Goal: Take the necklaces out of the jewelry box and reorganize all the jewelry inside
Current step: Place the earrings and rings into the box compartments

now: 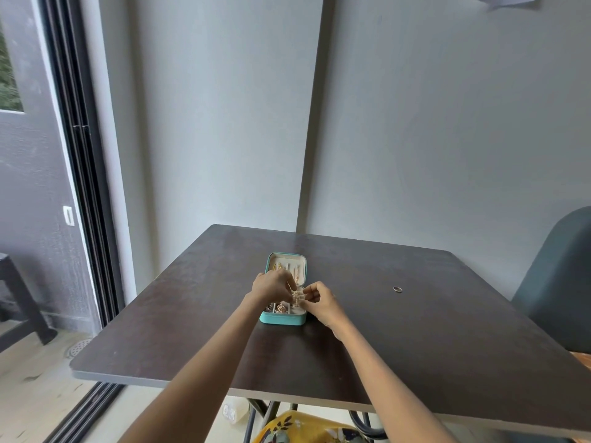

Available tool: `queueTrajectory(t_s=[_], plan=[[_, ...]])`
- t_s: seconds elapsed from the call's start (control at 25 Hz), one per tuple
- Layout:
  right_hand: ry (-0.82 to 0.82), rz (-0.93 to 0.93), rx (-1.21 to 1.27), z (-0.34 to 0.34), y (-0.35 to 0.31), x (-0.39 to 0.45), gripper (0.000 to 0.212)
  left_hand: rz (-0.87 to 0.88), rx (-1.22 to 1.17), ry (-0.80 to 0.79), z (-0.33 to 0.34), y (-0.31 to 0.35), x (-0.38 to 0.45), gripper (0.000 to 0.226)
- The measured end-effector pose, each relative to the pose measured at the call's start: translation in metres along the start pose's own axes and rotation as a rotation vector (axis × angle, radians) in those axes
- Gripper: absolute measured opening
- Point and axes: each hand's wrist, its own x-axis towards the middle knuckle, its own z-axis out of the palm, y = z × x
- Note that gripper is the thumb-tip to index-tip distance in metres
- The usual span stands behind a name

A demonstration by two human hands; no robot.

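A small teal jewelry box (281, 318) lies open in the middle of the dark table, its cream lid (287, 265) tipped back with gold chains showing inside. Over the box, my left hand (271, 286) and my right hand (319, 302) pinch a tangle of gold necklaces (296, 297) between their fingertips. More gold jewelry (281, 308) sits in the front compartments. The box's middle is hidden by my hands.
A single ring (397, 289) lies on the table (415, 330) to the right of the box. A dark green chair (556, 282) stands at the right edge. A grey wall runs behind the table and a sliding door frame is at the left.
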Motion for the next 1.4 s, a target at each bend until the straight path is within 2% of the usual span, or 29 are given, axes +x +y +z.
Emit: queueTrajectory(t_s=[0.24, 0.52, 0.6, 0.68, 0.8, 0.84, 1.04, 1.16, 1.28, 1.4], plan=[[0.012, 0.026, 0.058, 0.001, 0.005, 0.001, 0.014, -0.055, -0.044, 0.135, 0.012, 0.001, -0.001, 0.020], [0.034, 0.015, 0.042, 0.002, 0.005, 0.001, 0.018, -0.050, -0.020, 0.117, 0.009, 0.002, 0.002, 0.020], [0.047, 0.023, 0.053, -0.002, 0.006, 0.002, 0.013, -0.054, -0.021, 0.119, 0.009, 0.002, 0.004, 0.018], [0.127, 0.022, 0.035, -0.010, 0.008, 0.005, 0.011, -0.047, -0.040, 0.163, 0.011, 0.006, 0.007, 0.016], [0.367, 0.063, -0.124, -0.039, 0.020, 0.009, 0.003, 0.021, -0.150, 0.249, 0.020, 0.030, 0.015, 0.019], [0.429, 0.097, -0.179, -0.051, 0.027, 0.008, 0.008, 0.052, -0.186, 0.254, 0.026, 0.043, 0.018, 0.021], [0.604, 0.173, -0.228, -0.107, 0.074, 0.005, 0.017, 0.142, -0.280, 0.120, 0.074, 0.115, 0.040, 0.027], [0.600, 0.194, -0.343, -0.131, 0.091, 0.010, 0.024, 0.180, -0.323, 0.062, 0.098, 0.145, 0.054, 0.031], [0.534, 0.229, -0.561, -0.156, 0.103, 0.024, 0.033, 0.196, -0.334, 0.021, 0.109, 0.164, 0.070, 0.035], [0.476, 0.237, -0.660, -0.166, 0.106, 0.036, 0.024, 0.187, -0.334, 0.001, 0.116, 0.166, 0.082, 0.037]])
